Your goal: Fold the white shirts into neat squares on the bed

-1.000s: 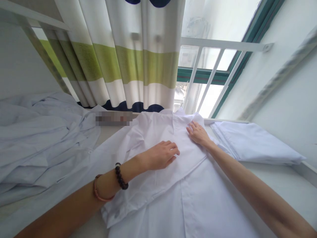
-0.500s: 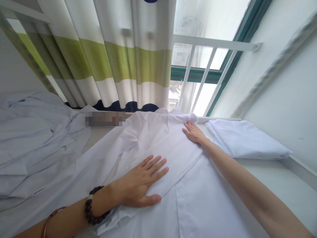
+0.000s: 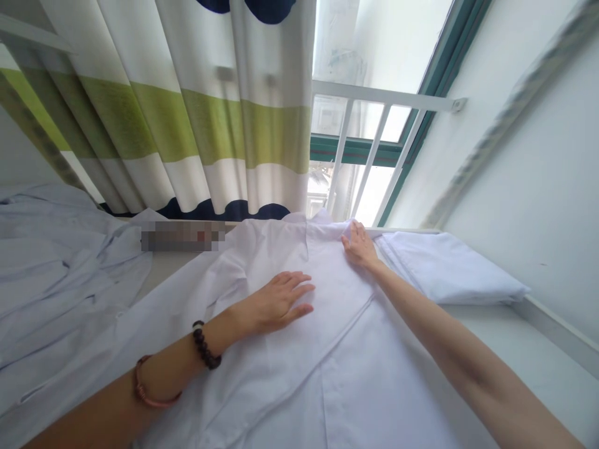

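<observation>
A white shirt (image 3: pixel 299 374) lies spread flat on a pale table (image 3: pixel 538 368), its collar toward the window. My left hand (image 3: pixel 276 300) rests palm down on the shirt's folded-in left side, fingers stretched out and apart. A dark bead bracelet and a thin red band circle that wrist. My right hand (image 3: pixel 359 246) lies flat on the shirt near the collar at its right shoulder, fingers spread. Neither hand holds anything.
A heap of crumpled white garments (image 3: pixel 56 274) lies at the left. A folded white garment (image 3: pixel 444 268) sits at the right by the wall. A striped curtain (image 3: pixel 187 112) and a barred window (image 3: pixel 369 149) stand behind the table.
My left hand has slid up the folded side of the shirt from its lower spot half a second ago. My right hand has crept further toward the collar. The view has shifted slightly.
</observation>
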The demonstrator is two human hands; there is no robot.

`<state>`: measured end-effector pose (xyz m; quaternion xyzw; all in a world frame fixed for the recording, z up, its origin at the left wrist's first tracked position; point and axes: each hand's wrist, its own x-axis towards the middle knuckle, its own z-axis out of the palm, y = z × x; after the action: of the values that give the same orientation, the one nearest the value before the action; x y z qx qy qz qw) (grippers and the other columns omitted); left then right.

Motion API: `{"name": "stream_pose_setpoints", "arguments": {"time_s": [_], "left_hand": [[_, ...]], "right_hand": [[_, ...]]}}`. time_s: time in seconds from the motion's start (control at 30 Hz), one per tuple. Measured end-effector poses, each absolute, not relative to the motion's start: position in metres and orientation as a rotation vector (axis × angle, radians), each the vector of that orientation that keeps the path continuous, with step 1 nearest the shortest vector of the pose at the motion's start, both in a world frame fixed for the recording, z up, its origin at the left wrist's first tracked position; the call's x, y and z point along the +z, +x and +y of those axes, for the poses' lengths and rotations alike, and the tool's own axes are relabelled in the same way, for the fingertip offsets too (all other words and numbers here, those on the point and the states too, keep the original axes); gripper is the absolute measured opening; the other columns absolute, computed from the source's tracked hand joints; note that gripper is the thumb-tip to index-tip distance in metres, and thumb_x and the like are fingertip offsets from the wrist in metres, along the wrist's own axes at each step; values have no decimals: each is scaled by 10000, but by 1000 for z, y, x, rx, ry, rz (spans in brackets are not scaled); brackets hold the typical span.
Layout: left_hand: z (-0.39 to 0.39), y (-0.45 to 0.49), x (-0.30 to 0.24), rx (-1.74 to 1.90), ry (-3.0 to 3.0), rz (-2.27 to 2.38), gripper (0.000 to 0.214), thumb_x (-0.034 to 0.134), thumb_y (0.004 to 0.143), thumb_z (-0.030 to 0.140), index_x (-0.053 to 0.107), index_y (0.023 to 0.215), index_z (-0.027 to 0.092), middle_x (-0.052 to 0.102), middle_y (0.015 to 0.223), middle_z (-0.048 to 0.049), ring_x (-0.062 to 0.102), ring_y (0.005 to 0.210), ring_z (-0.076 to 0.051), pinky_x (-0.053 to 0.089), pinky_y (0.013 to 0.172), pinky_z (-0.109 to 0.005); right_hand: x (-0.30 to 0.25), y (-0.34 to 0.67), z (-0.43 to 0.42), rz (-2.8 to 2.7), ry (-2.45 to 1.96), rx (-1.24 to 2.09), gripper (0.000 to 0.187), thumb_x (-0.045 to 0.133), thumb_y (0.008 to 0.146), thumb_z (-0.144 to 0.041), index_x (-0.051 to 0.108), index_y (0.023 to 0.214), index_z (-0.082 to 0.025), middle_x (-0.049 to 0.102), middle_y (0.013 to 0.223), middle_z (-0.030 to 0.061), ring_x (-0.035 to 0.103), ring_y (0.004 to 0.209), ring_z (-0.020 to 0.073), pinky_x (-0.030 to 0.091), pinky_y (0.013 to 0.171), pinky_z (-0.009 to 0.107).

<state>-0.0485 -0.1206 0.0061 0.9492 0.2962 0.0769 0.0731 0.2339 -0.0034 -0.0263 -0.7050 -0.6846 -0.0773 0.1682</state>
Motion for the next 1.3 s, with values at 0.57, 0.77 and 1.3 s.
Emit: {"name": "stream_pose_setpoints", "arguments": {"time_s": [0.57,0.77,1.3], "left_hand": [[-122,-54,-14,31,2900,858,704,274,931,628,184,1508,235,175,1572,-80,103,1451,-257,23,1161,-477],[-111,-35,-15,61,2874,818,713,290,925,636,223,1500,220,191,1566,-94,121,1447,-272,66,1156,-489],[-122,-74,-6,-79,2721,955,628,296,974,512,210,1503,185,140,1580,-80,78,1455,-233,68,1172,-437]], "right_hand": [[-18,248,15,-2129,-2146,-111,732,153,958,-498,215,1473,19,192,1556,175,125,1445,242,104,1171,348],[-11,270,18,-2119,-2230,-72,759,199,949,-511,192,1479,32,152,1563,183,100,1448,254,82,1174,351],[-43,218,-13,-2085,-2133,93,814,136,929,-581,98,1501,-2,-43,1580,153,6,1455,254,104,1170,407]]}}
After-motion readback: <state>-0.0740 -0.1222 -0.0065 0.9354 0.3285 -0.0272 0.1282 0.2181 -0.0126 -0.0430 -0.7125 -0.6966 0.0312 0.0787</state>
